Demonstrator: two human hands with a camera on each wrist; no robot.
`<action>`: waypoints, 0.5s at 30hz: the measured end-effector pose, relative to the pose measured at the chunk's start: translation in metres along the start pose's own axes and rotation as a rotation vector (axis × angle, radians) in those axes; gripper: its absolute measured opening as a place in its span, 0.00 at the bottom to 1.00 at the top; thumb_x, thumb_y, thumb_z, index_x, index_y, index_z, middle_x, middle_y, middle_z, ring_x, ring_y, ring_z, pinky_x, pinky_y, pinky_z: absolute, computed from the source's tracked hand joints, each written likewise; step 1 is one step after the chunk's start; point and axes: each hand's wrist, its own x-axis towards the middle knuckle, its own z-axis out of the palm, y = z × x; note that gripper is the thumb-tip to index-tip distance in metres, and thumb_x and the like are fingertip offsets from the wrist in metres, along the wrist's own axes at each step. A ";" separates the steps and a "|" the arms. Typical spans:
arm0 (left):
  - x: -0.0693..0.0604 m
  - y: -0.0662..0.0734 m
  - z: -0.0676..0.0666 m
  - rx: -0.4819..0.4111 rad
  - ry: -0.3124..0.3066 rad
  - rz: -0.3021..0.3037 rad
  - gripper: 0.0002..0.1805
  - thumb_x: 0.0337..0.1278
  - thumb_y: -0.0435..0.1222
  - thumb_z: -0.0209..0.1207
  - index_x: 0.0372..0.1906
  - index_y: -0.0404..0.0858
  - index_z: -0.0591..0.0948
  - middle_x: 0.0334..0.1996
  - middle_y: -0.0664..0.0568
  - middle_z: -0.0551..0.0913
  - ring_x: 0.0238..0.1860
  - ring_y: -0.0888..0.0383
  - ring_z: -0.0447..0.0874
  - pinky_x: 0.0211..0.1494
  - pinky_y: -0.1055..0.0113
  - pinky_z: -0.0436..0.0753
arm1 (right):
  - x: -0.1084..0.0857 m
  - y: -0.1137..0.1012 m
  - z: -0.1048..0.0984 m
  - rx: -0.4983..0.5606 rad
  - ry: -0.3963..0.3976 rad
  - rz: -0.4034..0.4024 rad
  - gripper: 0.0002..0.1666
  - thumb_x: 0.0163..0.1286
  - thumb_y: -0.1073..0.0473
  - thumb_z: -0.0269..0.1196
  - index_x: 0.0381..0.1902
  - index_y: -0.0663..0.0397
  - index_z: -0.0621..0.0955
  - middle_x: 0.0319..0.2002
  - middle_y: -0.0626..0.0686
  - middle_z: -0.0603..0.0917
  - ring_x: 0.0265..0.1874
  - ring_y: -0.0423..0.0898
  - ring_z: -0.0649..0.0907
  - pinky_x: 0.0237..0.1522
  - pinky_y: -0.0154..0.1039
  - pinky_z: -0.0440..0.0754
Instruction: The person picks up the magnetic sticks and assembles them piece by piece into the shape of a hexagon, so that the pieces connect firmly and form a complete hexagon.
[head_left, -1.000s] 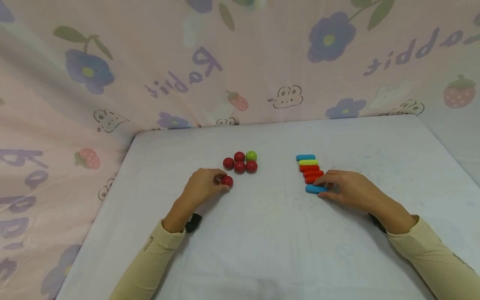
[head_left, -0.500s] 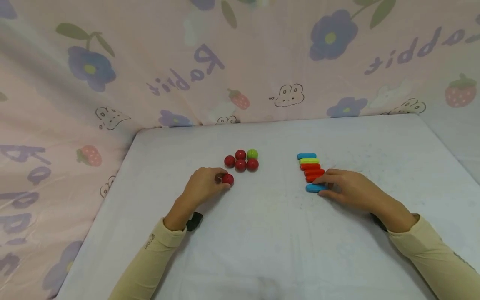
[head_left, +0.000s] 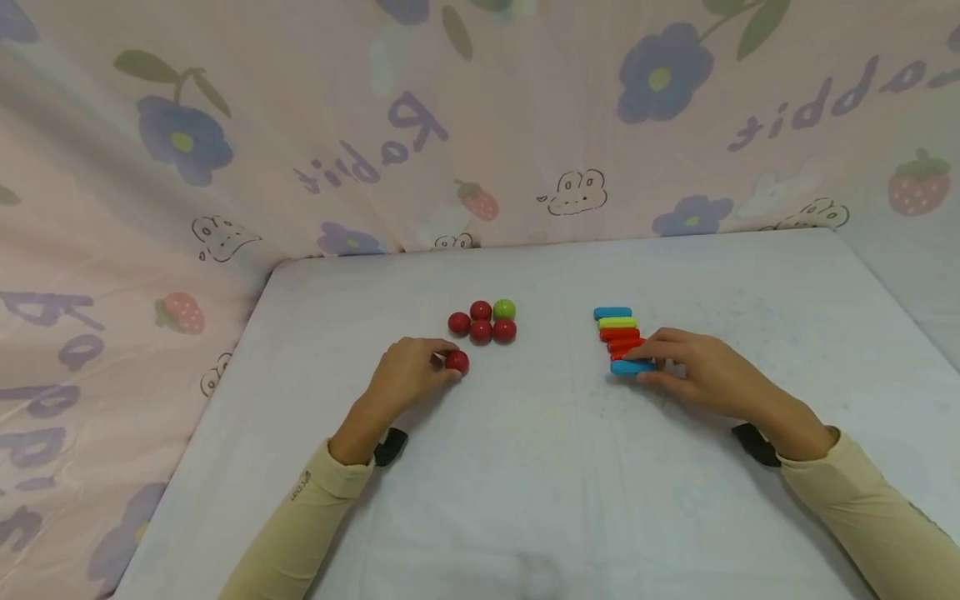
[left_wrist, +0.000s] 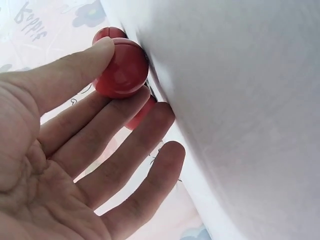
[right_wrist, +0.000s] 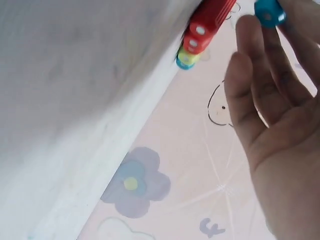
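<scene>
almost done I reckon, five balls (head_left: 481, 332) bunched mid-frame, five sticks (head_left: 619, 334) lined up right of centre, just the red ball (head_left: 457, 362) and blue stick (head_left: 628, 367) below them to go, pinched in the half-curled left hand (head_left: 408, 371) and right hand (head_left: 701, 371)

Smooth, glossy, plastic-lkg red ball (left_wrist: 125, 70); shiny plastic-lkg blue stick (right_wrist: 266, 12); matt white tbl cover (head_left: 540, 467).

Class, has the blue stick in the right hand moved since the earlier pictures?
Yes: in the head view, the held blue stick has shifted up the picture, closer to the resting yellow stick.
</scene>
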 end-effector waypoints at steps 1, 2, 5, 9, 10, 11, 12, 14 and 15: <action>0.000 0.000 0.000 -0.003 0.002 0.002 0.19 0.54 0.42 0.71 0.52 0.43 0.86 0.40 0.50 0.90 0.41 0.55 0.87 0.46 0.59 0.84 | 0.000 0.000 0.000 0.007 0.005 -0.006 0.21 0.57 0.58 0.75 0.49 0.35 0.86 0.41 0.37 0.83 0.34 0.31 0.76 0.34 0.33 0.80; 0.001 -0.001 0.001 -0.006 0.004 0.003 0.19 0.53 0.42 0.71 0.52 0.43 0.87 0.40 0.50 0.90 0.41 0.55 0.87 0.46 0.59 0.83 | 0.001 0.000 0.000 0.014 0.007 -0.010 0.22 0.57 0.58 0.75 0.49 0.34 0.85 0.42 0.37 0.83 0.34 0.31 0.76 0.35 0.33 0.80; 0.002 -0.001 0.002 -0.008 0.002 0.009 0.19 0.52 0.42 0.72 0.51 0.44 0.87 0.40 0.50 0.90 0.41 0.55 0.86 0.46 0.59 0.83 | 0.001 0.000 0.000 0.023 0.008 -0.012 0.23 0.57 0.58 0.75 0.50 0.33 0.85 0.42 0.37 0.83 0.36 0.32 0.77 0.36 0.33 0.80; 0.003 0.000 0.004 -0.014 -0.010 0.014 0.19 0.52 0.42 0.72 0.51 0.45 0.87 0.41 0.50 0.90 0.42 0.55 0.85 0.46 0.58 0.83 | 0.001 -0.002 0.002 0.010 0.002 -0.008 0.22 0.56 0.58 0.75 0.49 0.34 0.85 0.42 0.38 0.83 0.36 0.32 0.77 0.37 0.34 0.81; 0.003 0.000 0.005 -0.015 -0.010 0.018 0.19 0.52 0.42 0.72 0.51 0.45 0.87 0.41 0.50 0.89 0.43 0.55 0.85 0.47 0.58 0.83 | 0.000 -0.002 0.003 0.003 0.000 -0.005 0.22 0.56 0.58 0.75 0.49 0.35 0.85 0.42 0.38 0.83 0.36 0.33 0.78 0.37 0.34 0.81; 0.003 0.001 0.005 -0.020 -0.012 0.016 0.19 0.53 0.42 0.72 0.51 0.45 0.87 0.42 0.50 0.89 0.43 0.55 0.85 0.48 0.58 0.83 | 0.000 -0.003 0.003 -0.004 -0.001 -0.003 0.22 0.56 0.57 0.75 0.49 0.35 0.85 0.42 0.39 0.83 0.36 0.33 0.78 0.38 0.35 0.82; 0.003 0.001 0.005 -0.026 -0.011 0.014 0.19 0.53 0.41 0.71 0.51 0.44 0.87 0.42 0.50 0.89 0.43 0.54 0.85 0.48 0.58 0.83 | 0.000 -0.004 0.004 -0.009 -0.004 0.000 0.21 0.56 0.57 0.75 0.49 0.35 0.86 0.42 0.39 0.83 0.37 0.34 0.79 0.39 0.37 0.83; 0.002 0.002 0.005 -0.035 -0.010 0.010 0.19 0.53 0.40 0.71 0.52 0.43 0.87 0.42 0.50 0.89 0.43 0.54 0.85 0.48 0.58 0.83 | 0.001 -0.006 0.006 -0.015 -0.014 0.009 0.21 0.57 0.56 0.75 0.49 0.35 0.86 0.43 0.39 0.83 0.39 0.36 0.80 0.41 0.40 0.84; 0.001 0.003 0.005 -0.038 -0.010 0.006 0.19 0.53 0.40 0.72 0.52 0.42 0.87 0.41 0.49 0.89 0.43 0.54 0.84 0.48 0.58 0.83 | 0.001 -0.007 0.007 -0.015 -0.019 0.010 0.20 0.57 0.55 0.75 0.49 0.35 0.86 0.44 0.40 0.83 0.40 0.36 0.81 0.42 0.41 0.85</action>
